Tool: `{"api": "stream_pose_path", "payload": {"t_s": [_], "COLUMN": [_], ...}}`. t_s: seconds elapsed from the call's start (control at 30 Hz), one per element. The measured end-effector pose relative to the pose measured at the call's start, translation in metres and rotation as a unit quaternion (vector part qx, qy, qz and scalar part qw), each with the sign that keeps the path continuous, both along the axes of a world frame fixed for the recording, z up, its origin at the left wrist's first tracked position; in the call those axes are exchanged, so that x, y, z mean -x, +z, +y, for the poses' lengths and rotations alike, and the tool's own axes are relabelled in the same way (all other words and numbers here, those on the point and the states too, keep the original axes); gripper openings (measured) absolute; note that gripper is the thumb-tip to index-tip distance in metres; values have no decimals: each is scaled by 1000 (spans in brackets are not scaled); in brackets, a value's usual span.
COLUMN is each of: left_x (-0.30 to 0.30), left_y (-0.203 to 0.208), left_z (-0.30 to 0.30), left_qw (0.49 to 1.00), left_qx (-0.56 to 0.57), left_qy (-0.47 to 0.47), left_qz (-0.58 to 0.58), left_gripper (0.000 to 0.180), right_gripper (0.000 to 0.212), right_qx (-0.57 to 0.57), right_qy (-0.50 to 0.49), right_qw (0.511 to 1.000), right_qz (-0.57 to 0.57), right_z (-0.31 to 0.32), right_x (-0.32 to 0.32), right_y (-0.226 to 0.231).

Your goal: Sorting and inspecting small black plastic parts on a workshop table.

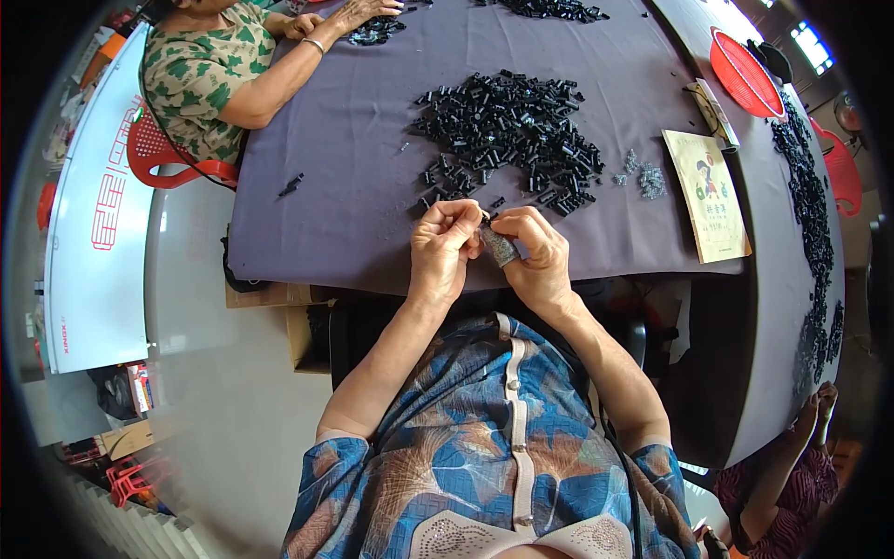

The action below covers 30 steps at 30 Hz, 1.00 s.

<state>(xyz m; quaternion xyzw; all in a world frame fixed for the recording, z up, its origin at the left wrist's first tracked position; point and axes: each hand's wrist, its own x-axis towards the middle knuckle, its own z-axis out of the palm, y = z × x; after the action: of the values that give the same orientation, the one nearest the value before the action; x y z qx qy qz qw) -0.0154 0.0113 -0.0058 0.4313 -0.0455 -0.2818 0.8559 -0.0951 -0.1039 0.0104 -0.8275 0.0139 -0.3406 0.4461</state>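
Note:
Both hands meet just over the table's near edge. My left hand (442, 244) is closed in a pinch, thumb against fingers. My right hand (535, 252) is closed too, its thumb and forefinger pinching a small black piece (487, 219) between the two hands; its exact kind is too small to make out. A grey sheath (500, 248) wraps one finger of the right hand. Directly beyond the hands spreads a large pile of short black cylindrical pieces (521, 121). Right of the pile lies a little heap of clear small pieces (652, 180).
A yellow booklet (708, 200) lies at right on the grey tablecloth (326, 214). Past it are a red basket (745, 73) and a long black heap (805, 205). One person (209, 74) works at far left, another (782, 475) at lower right.

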Motion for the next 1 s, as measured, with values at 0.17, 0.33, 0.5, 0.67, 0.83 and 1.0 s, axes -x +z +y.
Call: {"api": "stream_pose_path", "payload": {"t_s": [0.17,0.33,0.5,0.67,0.83,1.0], "left_x": [1,1,2,7,8,4], "left_y": [5,6,1,-2,1,1], "left_z": [0,0,1,-1,-2,-1], "left_qw": [1000,999,999,998,999,999], "left_qx": [-4,6,9,5,1,17], "left_qy": [-13,-45,-42,-22,-6,-27], "left_qz": [4,-22,-30,-52,-45,-23], "left_gripper": [6,10,9,10,9,12], "right_gripper": [34,38,40,41,40,39], "right_qx": [13,10,31,49,101,114], "right_qy": [-7,-9,-6,6,23,21], "right_qw": [1000,1000,999,999,995,993], "right_qz": [-4,-10,-12,-6,-3,-8], "right_z": [-1,-4,-6,-7,-9,-12], "right_x": [0,1,1,2,2,-1], "right_y": [2,5,3,5,5,2]}}
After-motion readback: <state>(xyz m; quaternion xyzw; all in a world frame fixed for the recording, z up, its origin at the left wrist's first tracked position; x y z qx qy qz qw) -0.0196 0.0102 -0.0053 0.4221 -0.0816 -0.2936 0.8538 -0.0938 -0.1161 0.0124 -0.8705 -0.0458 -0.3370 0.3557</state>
